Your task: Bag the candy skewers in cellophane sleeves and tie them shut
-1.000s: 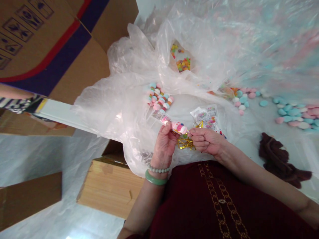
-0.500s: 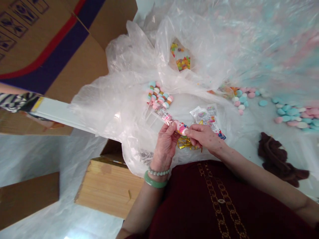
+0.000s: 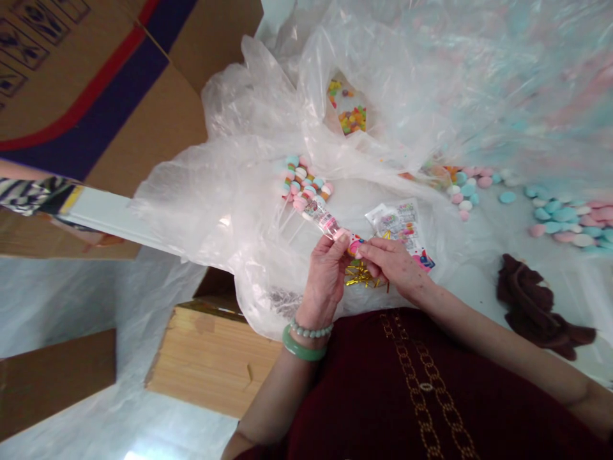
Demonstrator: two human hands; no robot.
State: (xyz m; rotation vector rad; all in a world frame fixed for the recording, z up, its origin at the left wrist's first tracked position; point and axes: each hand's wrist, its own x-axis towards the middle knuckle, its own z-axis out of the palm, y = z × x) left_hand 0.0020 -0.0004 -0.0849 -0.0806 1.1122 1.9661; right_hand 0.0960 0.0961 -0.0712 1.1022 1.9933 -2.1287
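Observation:
Between my hands is a small printed clear plastic bag [image 3: 325, 220], slanting up to the left. My left hand [image 3: 330, 259], with a green bangle and bead bracelet at its wrist, pinches it near the middle. The fingertips of my right hand [image 3: 387, 259] close on its lower end. Gold twist ties [image 3: 361, 276] lie just under my fingers. Flat printed bags [image 3: 400, 223] rest behind my right hand. Past the bag's far end are pink, blue and white candy skewers [image 3: 304, 182] with white sticks [image 3: 286, 219]. Whether candy is inside the held bag I cannot tell.
Crumpled clear plastic sheeting [image 3: 258, 147] covers much of the table. Loose pastel candies [image 3: 560, 217] and a dark brown cloth [image 3: 531, 300] lie at right. A large cardboard box [image 3: 158, 115] stands at upper left; a wood-patterned box [image 3: 211, 358] sits lower left.
My left hand has shifted slightly right along with the bag, and its grip sits a little closer to my right hand. The other things stay where they were.

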